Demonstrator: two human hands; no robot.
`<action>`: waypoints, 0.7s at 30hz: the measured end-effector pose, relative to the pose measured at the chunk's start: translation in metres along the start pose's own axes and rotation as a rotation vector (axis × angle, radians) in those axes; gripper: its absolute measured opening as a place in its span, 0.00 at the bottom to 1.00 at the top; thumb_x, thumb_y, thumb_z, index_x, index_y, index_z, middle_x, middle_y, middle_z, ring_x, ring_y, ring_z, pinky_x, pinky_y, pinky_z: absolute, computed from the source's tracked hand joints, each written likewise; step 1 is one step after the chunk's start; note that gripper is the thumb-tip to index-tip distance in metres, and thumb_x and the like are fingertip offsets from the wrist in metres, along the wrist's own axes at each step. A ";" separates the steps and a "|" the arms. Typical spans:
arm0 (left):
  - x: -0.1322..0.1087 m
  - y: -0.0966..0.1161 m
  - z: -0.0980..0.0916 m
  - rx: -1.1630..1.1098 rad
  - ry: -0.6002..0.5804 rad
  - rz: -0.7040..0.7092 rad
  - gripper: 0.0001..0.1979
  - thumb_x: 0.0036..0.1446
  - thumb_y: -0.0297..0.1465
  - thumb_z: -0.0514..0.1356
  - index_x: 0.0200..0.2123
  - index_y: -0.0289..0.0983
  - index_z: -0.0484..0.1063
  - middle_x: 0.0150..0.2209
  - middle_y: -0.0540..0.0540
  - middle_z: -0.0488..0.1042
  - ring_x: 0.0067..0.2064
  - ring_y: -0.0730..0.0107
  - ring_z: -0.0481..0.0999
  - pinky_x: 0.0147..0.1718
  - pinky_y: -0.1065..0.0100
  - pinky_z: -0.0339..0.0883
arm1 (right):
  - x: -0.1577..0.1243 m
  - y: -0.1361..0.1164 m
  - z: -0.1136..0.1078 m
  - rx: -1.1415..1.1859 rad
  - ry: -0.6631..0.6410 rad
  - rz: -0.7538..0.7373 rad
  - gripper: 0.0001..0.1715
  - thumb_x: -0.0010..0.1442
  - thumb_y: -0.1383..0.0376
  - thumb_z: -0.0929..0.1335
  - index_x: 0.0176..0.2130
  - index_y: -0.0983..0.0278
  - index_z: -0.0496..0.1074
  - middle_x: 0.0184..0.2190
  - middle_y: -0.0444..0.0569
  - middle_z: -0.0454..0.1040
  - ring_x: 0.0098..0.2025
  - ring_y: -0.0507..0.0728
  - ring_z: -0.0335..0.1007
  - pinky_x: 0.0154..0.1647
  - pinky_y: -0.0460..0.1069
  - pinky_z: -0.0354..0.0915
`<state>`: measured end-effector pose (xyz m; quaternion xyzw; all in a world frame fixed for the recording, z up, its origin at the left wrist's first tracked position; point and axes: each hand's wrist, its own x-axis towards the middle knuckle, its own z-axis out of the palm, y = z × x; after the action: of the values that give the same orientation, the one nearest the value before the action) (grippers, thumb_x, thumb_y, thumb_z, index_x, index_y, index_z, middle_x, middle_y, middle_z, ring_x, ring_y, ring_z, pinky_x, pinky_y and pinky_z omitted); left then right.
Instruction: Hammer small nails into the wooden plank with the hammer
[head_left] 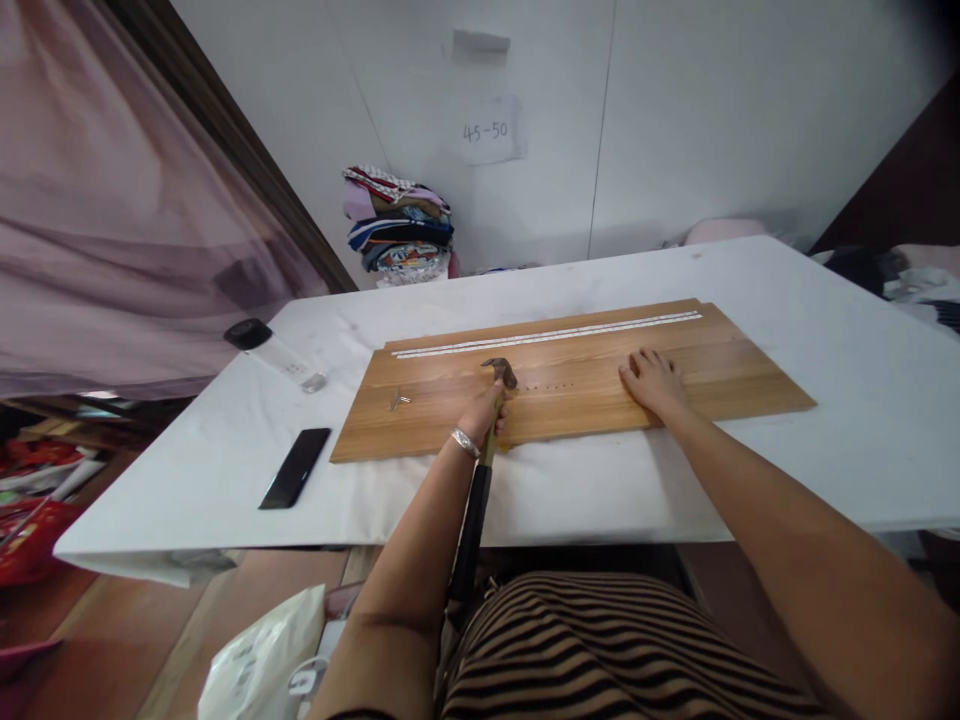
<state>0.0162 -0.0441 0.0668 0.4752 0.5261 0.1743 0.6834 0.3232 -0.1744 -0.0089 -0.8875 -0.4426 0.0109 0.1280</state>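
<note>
A wooden board [720, 360] with brown grain lies on the white-covered table. My left hand [481, 412], with a silver bracelet at the wrist, is wrapped round a claw hammer [474, 500] close to its head. The hammer head is over the board's middle, by the left end of a row of small dark points [551, 387], nails or holes. Fingers spread, my right hand [654, 382] rests on the board to the right of that row. A few loose nails [400, 400] lie on the board's left part. A white measuring strip [547, 337] runs along the far side.
On the left of the table [187, 480] are a black phone [296, 468] and a clear bottle [277, 358] with a black lid, lying down. Folded clothes [401, 225] are stacked behind the table against the wall. A white bag [262, 655] is below the near edge.
</note>
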 end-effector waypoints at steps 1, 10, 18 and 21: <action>0.000 0.000 0.000 0.000 0.001 0.004 0.20 0.72 0.46 0.55 0.34 0.37 0.69 0.19 0.56 0.63 0.14 0.80 0.56 0.14 0.73 0.48 | 0.000 -0.001 -0.001 -0.002 -0.006 -0.001 0.28 0.73 0.54 0.56 0.57 0.63 0.74 0.68 0.62 0.70 0.70 0.70 0.60 0.69 0.69 0.55; 0.001 -0.001 -0.001 0.009 -0.005 0.005 0.19 0.72 0.45 0.53 0.36 0.37 0.70 0.19 0.56 0.63 0.14 0.79 0.56 0.15 0.73 0.49 | 0.001 0.002 0.002 -0.007 0.010 -0.003 0.28 0.73 0.54 0.56 0.57 0.62 0.74 0.67 0.62 0.70 0.69 0.70 0.60 0.67 0.68 0.56; -0.004 0.002 0.002 0.030 0.014 -0.002 0.20 0.75 0.42 0.50 0.34 0.37 0.68 0.18 0.56 0.62 0.14 0.79 0.56 0.15 0.73 0.49 | 0.000 0.001 0.001 -0.001 0.010 0.003 0.27 0.72 0.55 0.57 0.56 0.63 0.75 0.66 0.62 0.72 0.68 0.71 0.61 0.67 0.68 0.57; -0.003 0.001 0.001 0.024 0.008 0.003 0.20 0.75 0.42 0.49 0.34 0.37 0.69 0.18 0.56 0.62 0.14 0.78 0.56 0.15 0.73 0.49 | -0.001 -0.001 -0.002 -0.004 0.016 -0.002 0.26 0.72 0.54 0.57 0.55 0.62 0.75 0.65 0.62 0.72 0.68 0.71 0.62 0.67 0.68 0.57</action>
<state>0.0165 -0.0467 0.0696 0.4834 0.5303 0.1707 0.6753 0.3218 -0.1754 -0.0068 -0.8874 -0.4423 0.0027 0.1300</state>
